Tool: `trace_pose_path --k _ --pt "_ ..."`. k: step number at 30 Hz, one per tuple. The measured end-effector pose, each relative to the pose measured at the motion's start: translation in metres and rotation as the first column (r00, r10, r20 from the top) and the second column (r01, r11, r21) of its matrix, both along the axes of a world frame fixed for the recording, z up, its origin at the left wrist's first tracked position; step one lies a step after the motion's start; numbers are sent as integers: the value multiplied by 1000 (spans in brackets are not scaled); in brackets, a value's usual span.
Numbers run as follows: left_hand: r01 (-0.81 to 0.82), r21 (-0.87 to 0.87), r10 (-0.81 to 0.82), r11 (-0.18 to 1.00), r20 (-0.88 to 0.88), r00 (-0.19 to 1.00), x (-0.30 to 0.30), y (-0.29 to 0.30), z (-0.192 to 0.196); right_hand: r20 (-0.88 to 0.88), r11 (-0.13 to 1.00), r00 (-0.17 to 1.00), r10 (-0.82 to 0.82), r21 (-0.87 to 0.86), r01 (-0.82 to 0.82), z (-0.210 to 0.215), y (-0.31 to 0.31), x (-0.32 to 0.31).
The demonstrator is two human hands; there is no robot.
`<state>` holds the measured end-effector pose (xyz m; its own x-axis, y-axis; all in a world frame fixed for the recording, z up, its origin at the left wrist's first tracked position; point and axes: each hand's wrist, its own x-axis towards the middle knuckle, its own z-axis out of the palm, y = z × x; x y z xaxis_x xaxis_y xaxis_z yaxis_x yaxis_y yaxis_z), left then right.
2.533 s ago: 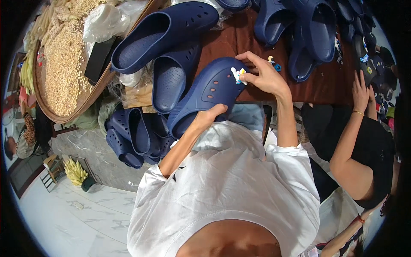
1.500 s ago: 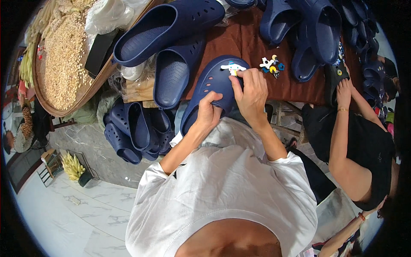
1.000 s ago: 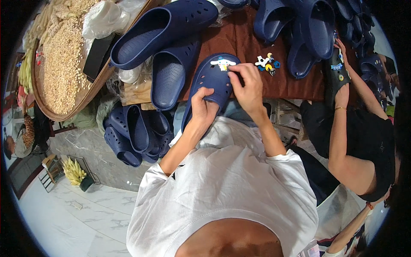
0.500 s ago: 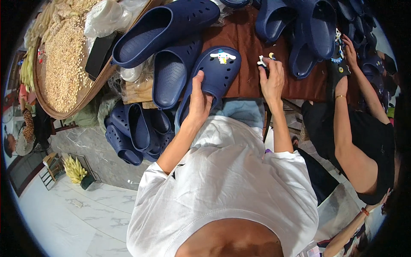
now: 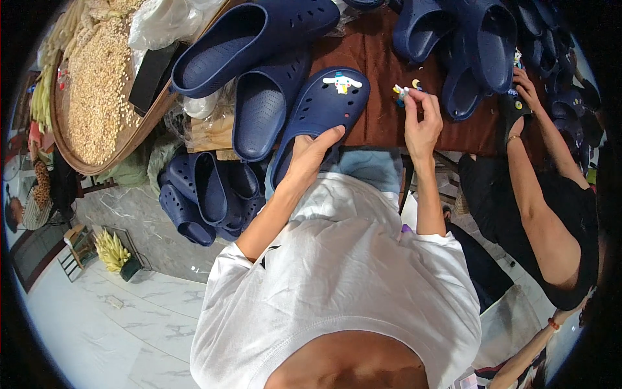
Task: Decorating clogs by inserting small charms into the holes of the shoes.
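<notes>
My left hand point(image 5: 308, 157) is closed on a navy clog point(image 5: 330, 107) with holes in its upper, the thumb lying across the edge of its opening. A white long-eared character charm point(image 5: 342, 82) sits on the clog's toe. To the right, my right hand point(image 5: 424, 123) pinches a small white and blue shoe charm point(image 5: 400, 94) between thumb and fingertips, over the brown cloth point(image 5: 372, 123). Close to those fingertips is a small yellow and dark piece point(image 5: 416, 84), partly hidden.
More navy clogs point(image 5: 262, 110) lie left of mine, others point(image 5: 486, 45) at the right. A round tray of pale kernels point(image 5: 97, 97) stands far left, a black phone-like slab point(image 5: 153, 78) at its rim. A co-worker's hand point(image 5: 526, 91) touches a dark clog at the right.
My left thumb has swung down from pointing up the clog's side to lying across its opening. My right hand has shifted slightly right, and the charm at its fingertips has turned.
</notes>
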<state>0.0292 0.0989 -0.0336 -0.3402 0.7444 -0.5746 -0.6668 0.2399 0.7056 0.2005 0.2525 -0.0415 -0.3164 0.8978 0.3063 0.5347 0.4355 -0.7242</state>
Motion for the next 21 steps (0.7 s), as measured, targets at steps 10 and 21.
trace_pose_path --k 10,21 --pt "-9 -2 9 1000 35 999 6 -4 3 -505 606 856 108 -649 -460 -4 -36 -35" --pt "-23 -19 24 1000 74 997 5 -1 11 -480 464 862 164 -733 -497 -6 -12 -29"
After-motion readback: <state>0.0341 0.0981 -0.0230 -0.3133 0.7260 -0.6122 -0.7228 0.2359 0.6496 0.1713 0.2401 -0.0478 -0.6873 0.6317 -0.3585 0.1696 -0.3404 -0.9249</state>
